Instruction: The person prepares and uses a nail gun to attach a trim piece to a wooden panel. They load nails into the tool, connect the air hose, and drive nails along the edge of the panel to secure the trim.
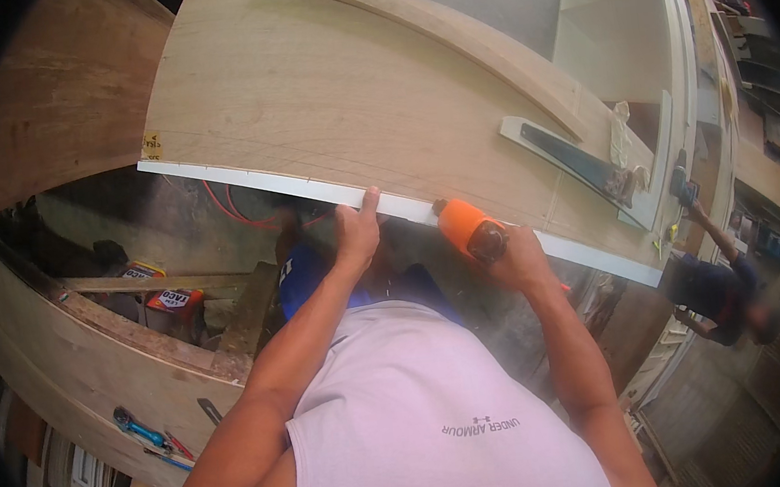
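A large plywood panel (pixel 318 81) lies in front of me, with a narrow white strip (pixel 243 177) along its near edge. My left hand (pixel 358 232) pinches this edge near its middle, the thumb on top and the other fingers curled below, partly hidden. My right hand (pixel 518 259) is wrapped round an orange nail gun (pixel 468 227), whose nose meets the white strip just right of my left hand. A bit of red shows by my right wrist. Pencil lines run along the panel close to the strip.
On the panel lie a long wooden batten (pixel 425 24) and a handsaw (pixel 569 156). A white cabinet carcass (pixel 618 24) stands at far right. A co-worker (pixel 719 292) is on the right. At left, a wooden box frame (pixel 126 335) holds red cans (pixel 175 302); a red hose (pixel 232 207) hangs below the panel.
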Demonstrator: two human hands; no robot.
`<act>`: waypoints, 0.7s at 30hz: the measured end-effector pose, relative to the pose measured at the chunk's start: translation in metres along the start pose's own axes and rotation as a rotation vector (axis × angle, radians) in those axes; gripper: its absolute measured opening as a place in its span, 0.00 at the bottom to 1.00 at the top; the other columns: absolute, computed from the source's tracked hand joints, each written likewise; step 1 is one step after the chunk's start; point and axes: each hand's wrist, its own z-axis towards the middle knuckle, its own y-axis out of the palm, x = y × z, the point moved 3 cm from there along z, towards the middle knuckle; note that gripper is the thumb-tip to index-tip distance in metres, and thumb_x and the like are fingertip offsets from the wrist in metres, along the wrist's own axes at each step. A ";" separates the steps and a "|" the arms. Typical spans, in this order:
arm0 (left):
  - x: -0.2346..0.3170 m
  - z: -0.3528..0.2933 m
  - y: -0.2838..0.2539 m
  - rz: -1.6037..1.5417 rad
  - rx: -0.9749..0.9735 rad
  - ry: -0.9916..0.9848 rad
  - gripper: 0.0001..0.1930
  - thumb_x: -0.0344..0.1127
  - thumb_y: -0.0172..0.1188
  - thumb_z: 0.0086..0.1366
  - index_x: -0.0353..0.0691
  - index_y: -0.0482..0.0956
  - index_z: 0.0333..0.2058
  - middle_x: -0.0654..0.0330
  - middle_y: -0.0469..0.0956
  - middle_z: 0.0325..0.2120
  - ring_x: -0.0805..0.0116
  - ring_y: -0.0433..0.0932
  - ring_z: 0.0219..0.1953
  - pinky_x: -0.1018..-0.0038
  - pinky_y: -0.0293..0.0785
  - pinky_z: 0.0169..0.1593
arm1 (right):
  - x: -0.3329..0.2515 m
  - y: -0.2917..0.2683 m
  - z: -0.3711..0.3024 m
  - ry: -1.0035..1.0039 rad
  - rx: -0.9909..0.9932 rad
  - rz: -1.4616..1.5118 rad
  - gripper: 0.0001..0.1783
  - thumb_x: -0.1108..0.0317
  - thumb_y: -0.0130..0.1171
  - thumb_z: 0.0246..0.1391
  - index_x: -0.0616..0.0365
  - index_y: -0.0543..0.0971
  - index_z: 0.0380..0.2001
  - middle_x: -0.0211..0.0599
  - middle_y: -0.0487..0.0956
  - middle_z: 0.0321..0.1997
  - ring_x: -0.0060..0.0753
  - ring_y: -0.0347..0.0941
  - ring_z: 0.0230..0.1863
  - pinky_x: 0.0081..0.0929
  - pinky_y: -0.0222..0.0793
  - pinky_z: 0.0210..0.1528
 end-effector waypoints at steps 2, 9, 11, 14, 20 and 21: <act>0.008 -0.006 0.003 -0.031 0.014 -0.022 0.18 0.45 0.63 0.72 0.31 0.78 0.35 0.59 0.79 0.33 0.73 0.80 0.34 0.71 0.86 0.42 | 0.002 0.000 0.001 0.005 0.008 -0.016 0.16 0.67 0.70 0.43 0.57 0.86 0.38 0.55 0.84 0.31 0.59 0.82 0.36 0.47 0.78 0.43; -0.011 0.007 -0.002 0.069 0.026 0.029 0.18 0.43 0.63 0.72 0.29 0.79 0.36 0.57 0.80 0.34 0.72 0.82 0.35 0.71 0.86 0.41 | 0.007 -0.006 0.004 0.037 -0.008 0.144 0.14 0.66 0.71 0.43 0.60 0.85 0.35 0.56 0.84 0.31 0.60 0.82 0.37 0.46 0.77 0.41; -0.016 0.011 -0.003 0.071 0.061 0.000 0.18 0.43 0.62 0.73 0.28 0.79 0.38 0.57 0.81 0.34 0.71 0.82 0.36 0.71 0.86 0.41 | 0.006 -0.013 0.000 0.017 -0.003 0.146 0.15 0.66 0.71 0.43 0.59 0.85 0.36 0.54 0.84 0.32 0.59 0.82 0.37 0.46 0.77 0.41; -0.008 0.009 0.002 -0.034 0.047 -0.008 0.18 0.44 0.64 0.72 0.31 0.76 0.36 0.58 0.78 0.33 0.73 0.77 0.33 0.73 0.82 0.36 | 0.017 -0.020 -0.011 -0.042 0.052 0.156 0.17 0.65 0.70 0.45 0.56 0.85 0.40 0.52 0.85 0.32 0.58 0.82 0.38 0.45 0.77 0.41; -0.003 -0.022 0.029 -0.318 0.059 -0.064 0.17 0.44 0.65 0.70 0.33 0.76 0.33 0.64 0.75 0.28 0.76 0.73 0.28 0.72 0.78 0.35 | 0.072 -0.034 -0.057 -0.028 0.111 0.172 0.21 0.62 0.70 0.45 0.52 0.85 0.46 0.50 0.85 0.34 0.57 0.82 0.37 0.43 0.77 0.40; -0.010 -0.023 0.033 -0.307 0.026 -0.088 0.15 0.43 0.65 0.70 0.34 0.77 0.35 0.63 0.77 0.31 0.74 0.75 0.32 0.71 0.80 0.39 | 0.075 -0.032 -0.054 -0.009 0.086 0.144 0.21 0.62 0.70 0.45 0.52 0.85 0.45 0.50 0.85 0.33 0.57 0.82 0.37 0.44 0.77 0.41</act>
